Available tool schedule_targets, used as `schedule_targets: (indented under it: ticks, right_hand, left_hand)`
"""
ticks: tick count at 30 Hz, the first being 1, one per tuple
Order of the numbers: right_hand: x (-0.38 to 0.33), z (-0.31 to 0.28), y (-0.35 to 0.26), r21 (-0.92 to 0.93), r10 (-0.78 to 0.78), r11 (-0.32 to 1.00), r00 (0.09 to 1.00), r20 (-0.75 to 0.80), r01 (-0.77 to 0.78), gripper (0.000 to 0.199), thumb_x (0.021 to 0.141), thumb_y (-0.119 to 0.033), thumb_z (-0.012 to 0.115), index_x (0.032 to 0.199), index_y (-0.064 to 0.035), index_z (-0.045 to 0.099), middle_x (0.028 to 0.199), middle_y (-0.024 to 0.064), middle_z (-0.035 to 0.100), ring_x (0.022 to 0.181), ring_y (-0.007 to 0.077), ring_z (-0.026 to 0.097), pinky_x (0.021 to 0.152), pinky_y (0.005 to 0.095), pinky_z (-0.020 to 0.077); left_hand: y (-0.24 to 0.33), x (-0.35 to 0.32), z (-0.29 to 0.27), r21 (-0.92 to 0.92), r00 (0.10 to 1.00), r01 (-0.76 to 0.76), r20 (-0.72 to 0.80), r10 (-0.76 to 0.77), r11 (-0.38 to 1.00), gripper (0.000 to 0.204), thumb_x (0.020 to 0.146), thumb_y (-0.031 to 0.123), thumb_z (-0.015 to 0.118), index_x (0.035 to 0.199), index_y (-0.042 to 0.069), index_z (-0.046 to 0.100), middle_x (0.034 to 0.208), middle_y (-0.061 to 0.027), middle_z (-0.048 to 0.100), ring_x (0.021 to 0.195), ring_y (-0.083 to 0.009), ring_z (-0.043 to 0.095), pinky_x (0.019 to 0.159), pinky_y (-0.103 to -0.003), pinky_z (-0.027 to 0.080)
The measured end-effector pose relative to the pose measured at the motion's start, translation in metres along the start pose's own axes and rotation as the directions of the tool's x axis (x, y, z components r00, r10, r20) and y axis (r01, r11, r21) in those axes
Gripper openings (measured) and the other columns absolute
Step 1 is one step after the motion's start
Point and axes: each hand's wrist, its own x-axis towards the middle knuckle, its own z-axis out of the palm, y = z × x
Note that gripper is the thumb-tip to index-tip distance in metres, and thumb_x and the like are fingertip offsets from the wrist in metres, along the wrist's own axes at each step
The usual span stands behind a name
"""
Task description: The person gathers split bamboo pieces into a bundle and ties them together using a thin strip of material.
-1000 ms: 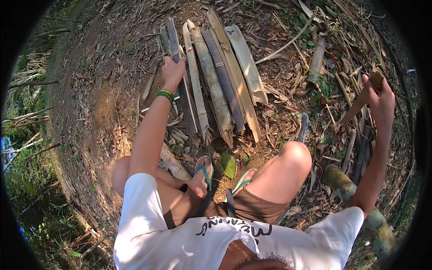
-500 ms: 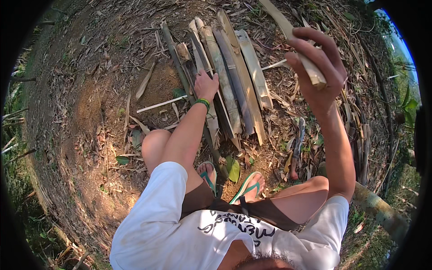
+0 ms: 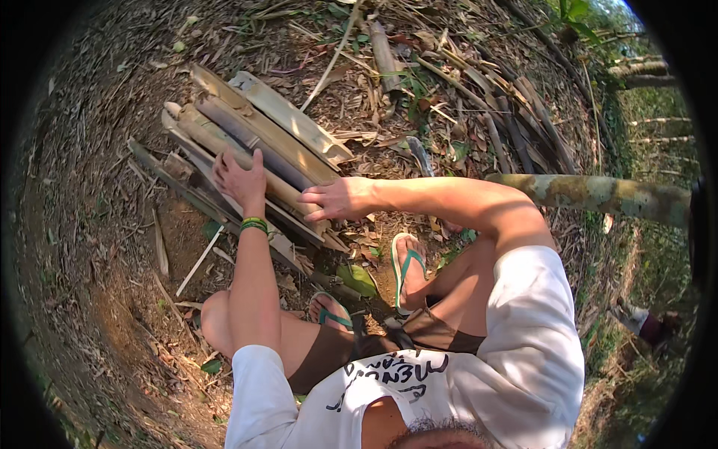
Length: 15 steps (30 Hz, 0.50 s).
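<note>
Several split bamboo slats [image 3: 262, 138] lie side by side on the dirt in front of me. My left hand [image 3: 239, 179], with a green band on its wrist, rests on the slats at the pile's near left, fingers spread. My right hand [image 3: 336, 200] lies flat on the near ends of the slats, fingers stretched out to the left; nothing shows in its grasp. I am crouching, with my feet in green flip-flops [image 3: 407, 269] just below the pile.
A thick mottled bamboo log [image 3: 598, 193] lies on the ground to the right. Thin sticks, dry leaves and cut stalks [image 3: 486, 112] litter the ground behind the pile. Bare dirt [image 3: 112, 224] spreads to the left. Green plants grow at the far right.
My right hand, raised with a bamboo piece half a second ago, has come down onto the slat pile and no longer shows the piece. My left hand stayed on the slats.
</note>
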Motion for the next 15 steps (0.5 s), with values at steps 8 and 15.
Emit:
schedule_targets:
  ticks: [8, 15]
  right_hand:
    - [-0.212, -0.026, 0.081, 0.172, 0.891, 0.405, 0.346, -0.293, -0.898, 0.037, 0.096, -0.027, 0.06, 0.125, -0.005, 0.06, 0.124, 0.018, 0.058, 0.117, 0.0363, 0.059, 0.096, 0.0465, 0.0513]
    - [-0.519, 0.055, 0.108, 0.103, 0.733, -0.677, -0.68, 0.003, -0.729, 0.086, 0.087, -0.034, 0.067, 0.155, -0.004, 0.024, 0.157, 0.0217, 0.034, 0.144, 0.0398, 0.035, 0.116, 0.0494, 0.0347]
  left_hand:
    - [-0.023, -0.02, 0.02, 0.202, 0.959, -0.285, 0.068, 0.277, 0.937, 0.059, 0.097, 0.047, 0.06, 0.148, 0.02, 0.048, 0.161, -0.0096, 0.032, 0.145, -0.0388, 0.029, 0.116, -0.055, 0.027]
    - [-0.012, -0.031, -0.005, 0.194, 0.957, -0.277, -0.037, 0.289, 0.941, 0.066, 0.096, 0.042, 0.065, 0.151, 0.011, 0.043, 0.153, -0.0124, 0.045, 0.142, -0.0413, 0.032, 0.117, -0.051, 0.028]
